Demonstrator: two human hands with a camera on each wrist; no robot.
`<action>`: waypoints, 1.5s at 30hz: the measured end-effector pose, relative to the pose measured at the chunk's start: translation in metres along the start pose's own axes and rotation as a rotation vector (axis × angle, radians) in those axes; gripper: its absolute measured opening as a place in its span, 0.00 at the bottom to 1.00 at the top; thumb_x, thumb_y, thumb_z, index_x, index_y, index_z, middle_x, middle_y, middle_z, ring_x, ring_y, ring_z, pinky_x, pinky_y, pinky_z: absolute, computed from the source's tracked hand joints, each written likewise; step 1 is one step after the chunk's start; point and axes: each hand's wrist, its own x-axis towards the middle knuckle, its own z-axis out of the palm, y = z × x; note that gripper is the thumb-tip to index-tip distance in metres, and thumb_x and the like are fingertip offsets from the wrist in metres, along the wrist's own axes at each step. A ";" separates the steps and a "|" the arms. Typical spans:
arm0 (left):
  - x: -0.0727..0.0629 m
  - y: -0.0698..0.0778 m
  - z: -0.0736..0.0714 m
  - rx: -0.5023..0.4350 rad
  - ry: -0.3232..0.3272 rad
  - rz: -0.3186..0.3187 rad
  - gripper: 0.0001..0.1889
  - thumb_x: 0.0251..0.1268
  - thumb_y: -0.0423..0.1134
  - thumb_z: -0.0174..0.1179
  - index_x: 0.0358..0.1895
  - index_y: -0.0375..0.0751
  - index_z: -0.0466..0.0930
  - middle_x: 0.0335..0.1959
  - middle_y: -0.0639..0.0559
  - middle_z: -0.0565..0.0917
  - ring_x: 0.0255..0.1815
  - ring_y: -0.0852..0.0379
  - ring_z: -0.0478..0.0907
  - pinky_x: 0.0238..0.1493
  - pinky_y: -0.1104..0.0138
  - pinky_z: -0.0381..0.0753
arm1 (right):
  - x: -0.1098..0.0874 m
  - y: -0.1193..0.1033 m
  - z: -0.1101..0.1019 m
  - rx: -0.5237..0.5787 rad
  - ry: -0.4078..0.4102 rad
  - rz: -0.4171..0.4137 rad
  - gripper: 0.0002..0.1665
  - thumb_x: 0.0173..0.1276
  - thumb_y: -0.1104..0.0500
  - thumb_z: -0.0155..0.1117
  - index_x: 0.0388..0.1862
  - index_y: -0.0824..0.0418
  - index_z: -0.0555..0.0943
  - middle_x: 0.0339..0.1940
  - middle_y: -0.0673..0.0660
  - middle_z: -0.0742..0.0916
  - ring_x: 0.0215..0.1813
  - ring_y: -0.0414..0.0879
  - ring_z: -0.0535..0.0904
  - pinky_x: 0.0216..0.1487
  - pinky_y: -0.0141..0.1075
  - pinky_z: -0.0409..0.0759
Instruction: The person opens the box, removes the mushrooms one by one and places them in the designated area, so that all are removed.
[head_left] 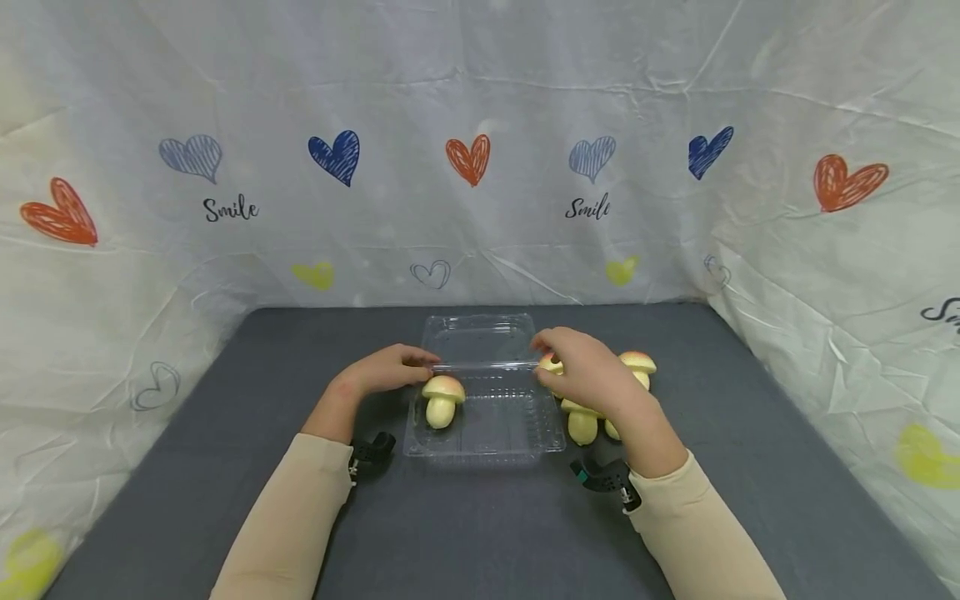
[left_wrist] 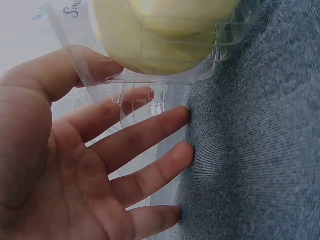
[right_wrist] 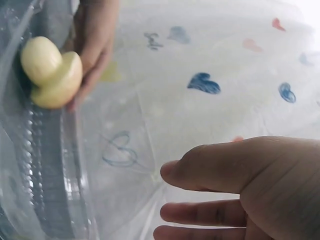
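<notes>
A clear plastic clamshell box lies opened out on the table, its lid folded back. One toy mushroom, yellow with a reddish cap top, is in the left part of the base. My left hand is at the box's left edge near the hinge; the left wrist view shows spread fingers and a thumb against the plastic. Above the box's right edge is my right hand, with thumb and fingers apart and nothing between them. Several more mushrooms lie beneath and beside it, partly hidden.
Dark grey cloth covers the table. White curtains printed with hearts and "Smile" hang behind and on both sides. A black wrist camera sits on the left wrist, and another on the right.
</notes>
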 end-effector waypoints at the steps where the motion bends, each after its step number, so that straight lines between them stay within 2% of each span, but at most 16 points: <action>1: 0.000 0.000 0.000 -0.001 -0.002 -0.002 0.26 0.78 0.47 0.55 0.73 0.42 0.74 0.71 0.43 0.75 0.73 0.39 0.69 0.69 0.45 0.71 | 0.001 -0.002 0.003 -0.003 -0.001 -0.003 0.21 0.72 0.57 0.70 0.61 0.61 0.81 0.57 0.56 0.85 0.54 0.54 0.82 0.53 0.48 0.82; 8: -0.001 0.002 0.002 -0.007 -0.008 -0.005 0.26 0.78 0.47 0.56 0.73 0.41 0.74 0.71 0.43 0.75 0.73 0.39 0.68 0.69 0.44 0.70 | 0.006 -0.012 0.026 -0.065 -0.024 -0.061 0.23 0.72 0.56 0.71 0.63 0.60 0.80 0.58 0.57 0.84 0.52 0.51 0.82 0.51 0.44 0.83; 15: 0.002 0.005 0.002 0.001 -0.004 -0.003 0.25 0.79 0.46 0.55 0.73 0.42 0.74 0.71 0.44 0.75 0.72 0.40 0.69 0.69 0.45 0.71 | 0.013 -0.019 0.051 -0.124 -0.035 -0.095 0.23 0.71 0.55 0.72 0.62 0.58 0.80 0.57 0.54 0.84 0.50 0.46 0.83 0.45 0.39 0.84; 23: 0.001 0.004 0.002 -0.008 -0.019 -0.011 0.28 0.77 0.48 0.60 0.74 0.41 0.73 0.71 0.43 0.75 0.70 0.40 0.71 0.68 0.45 0.72 | 0.015 -0.034 0.078 -0.143 -0.101 -0.144 0.27 0.73 0.50 0.70 0.67 0.55 0.78 0.60 0.54 0.82 0.47 0.44 0.84 0.39 0.38 0.83; 27: 0.001 0.005 0.001 -0.003 -0.031 -0.004 0.32 0.73 0.51 0.63 0.74 0.41 0.72 0.71 0.44 0.75 0.69 0.41 0.73 0.67 0.46 0.74 | 0.014 -0.037 0.085 -0.140 -0.121 -0.139 0.27 0.73 0.49 0.69 0.68 0.54 0.76 0.59 0.53 0.82 0.41 0.42 0.82 0.33 0.36 0.80; 33: 0.001 0.004 -0.001 -0.017 -0.032 -0.003 0.33 0.72 0.52 0.66 0.75 0.41 0.72 0.71 0.43 0.75 0.71 0.40 0.71 0.68 0.45 0.73 | 0.015 -0.039 0.091 -0.166 -0.145 -0.136 0.36 0.74 0.48 0.69 0.76 0.54 0.70 0.63 0.55 0.80 0.41 0.43 0.83 0.30 0.35 0.79; 36: 0.002 0.003 -0.001 -0.026 -0.033 0.001 0.33 0.72 0.51 0.66 0.74 0.41 0.72 0.71 0.42 0.74 0.72 0.40 0.70 0.68 0.45 0.73 | 0.015 -0.040 0.091 -0.181 -0.137 -0.144 0.37 0.74 0.48 0.69 0.78 0.52 0.70 0.64 0.56 0.80 0.39 0.43 0.82 0.28 0.34 0.78; 41: 0.001 0.001 -0.001 -0.018 -0.030 0.000 0.33 0.71 0.51 0.67 0.74 0.41 0.72 0.71 0.42 0.74 0.72 0.39 0.70 0.68 0.45 0.73 | 0.015 -0.041 0.092 -0.188 -0.106 -0.178 0.35 0.73 0.51 0.71 0.76 0.52 0.72 0.62 0.56 0.81 0.38 0.44 0.83 0.27 0.35 0.77; 45: 0.000 0.000 0.000 -0.015 -0.023 -0.008 0.32 0.72 0.51 0.66 0.74 0.42 0.73 0.71 0.43 0.75 0.71 0.40 0.71 0.68 0.45 0.73 | 0.016 -0.043 0.096 -0.186 -0.068 -0.192 0.29 0.72 0.51 0.72 0.69 0.51 0.76 0.57 0.52 0.84 0.41 0.43 0.83 0.29 0.35 0.78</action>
